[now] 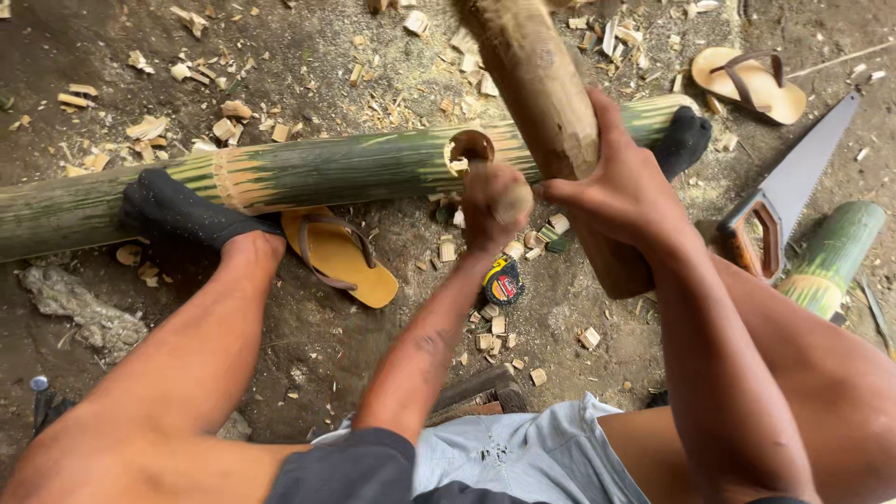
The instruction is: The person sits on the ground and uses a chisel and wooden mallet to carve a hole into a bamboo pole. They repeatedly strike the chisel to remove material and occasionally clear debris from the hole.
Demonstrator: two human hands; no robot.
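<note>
A long green bamboo pole (pixel 327 173) lies across the dirt floor, with a round hole (pixel 467 147) cut into its upper side. My left hand (pixel 490 210) is shut on a wooden-handled chisel (pixel 515 199) whose tip sits at the hole. My right hand (pixel 621 187) grips a thick wooden club (pixel 541 84) held at a slant just right of the chisel. My feet in black socks rest against the pole, one at the left (pixel 173 210) and one at the right (pixel 681 140).
Wood chips litter the ground around the pole. A yellow flip-flop (pixel 341 257) lies under my left leg, another (pixel 751 84) at top right. A hand saw (pixel 793 187) and a short bamboo piece (pixel 831 257) lie at right. A tape measure (pixel 502 282) sits below the chisel.
</note>
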